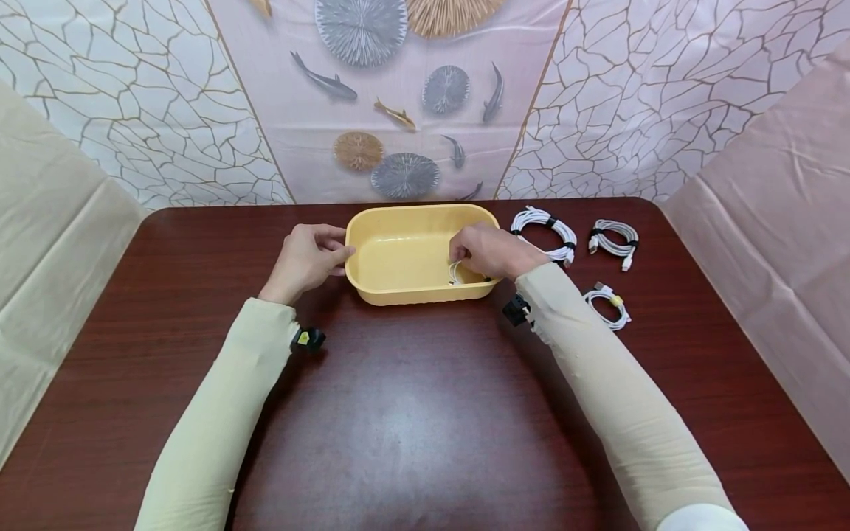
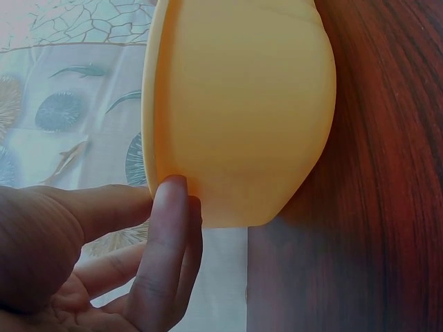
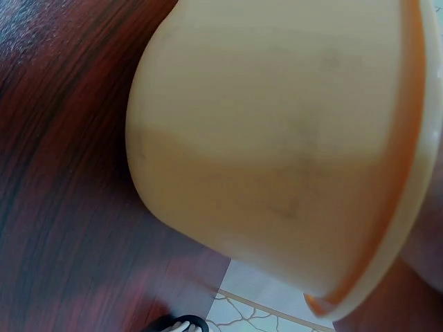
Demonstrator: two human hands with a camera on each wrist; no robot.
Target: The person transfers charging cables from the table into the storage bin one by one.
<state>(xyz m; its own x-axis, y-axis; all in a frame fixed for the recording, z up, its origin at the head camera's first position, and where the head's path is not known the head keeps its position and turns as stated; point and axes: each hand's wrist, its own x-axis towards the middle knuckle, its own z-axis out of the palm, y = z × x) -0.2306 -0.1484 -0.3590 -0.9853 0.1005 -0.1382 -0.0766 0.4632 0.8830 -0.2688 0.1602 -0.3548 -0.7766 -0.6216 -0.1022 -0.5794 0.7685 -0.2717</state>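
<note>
A yellow plastic bin (image 1: pixel 398 297) stands at the back middle of the table. My left hand (image 1: pixel 304 258) is at its left end and pinches the rim between thumb and fingers; in the left wrist view the fingers (image 2: pixel 168 228) lie against the outer wall. Over the right end, my right hand (image 1: pixel 488 249) reaches down inside with curled fingers. It holds a white cable (image 1: pixel 454 273) low in the bin; part of that cable is hidden by the hand. The right wrist view shows mostly the bin's outer wall (image 3: pixel 277 138), which hides the fingers.
Right of the bin lie a large white coiled cable (image 1: pixel 569 240) with black ties, a grey-white coiled cable (image 1: pixel 614 228), and a smaller white coil with a yellow tie (image 1: pixel 617 301), close to the right sleeve. A patterned cloth (image 1: pixel 405 110) hangs behind the table (image 1: pixel 398 413).
</note>
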